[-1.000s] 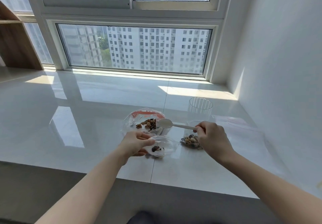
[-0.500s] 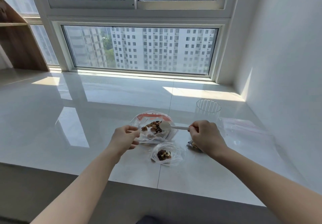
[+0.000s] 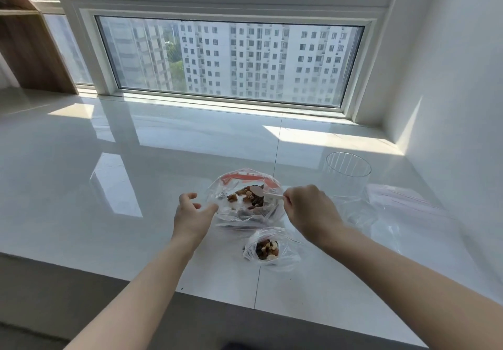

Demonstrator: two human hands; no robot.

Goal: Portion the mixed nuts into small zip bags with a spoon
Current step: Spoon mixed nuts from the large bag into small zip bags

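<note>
My right hand [image 3: 310, 211] grips the handle of the small white plastic spoon [image 3: 262, 192], its bowl over the mixed nuts [image 3: 246, 197] inside the large clear zip bag with the red seal strip [image 3: 245, 200]. My left hand [image 3: 192, 215] is loose, fingers spread, thumb touching that bag's left wall. Just nearer me lies a small clear zip bag [image 3: 268, 247] already holding nuts. A ribbed clear plastic cup [image 3: 347, 177] stands to the right, flat empty bags [image 3: 402, 200] beside it. The glossy white counter [image 3: 95, 173] stretches wide to the left; its front edge runs close below the small bag.
</note>
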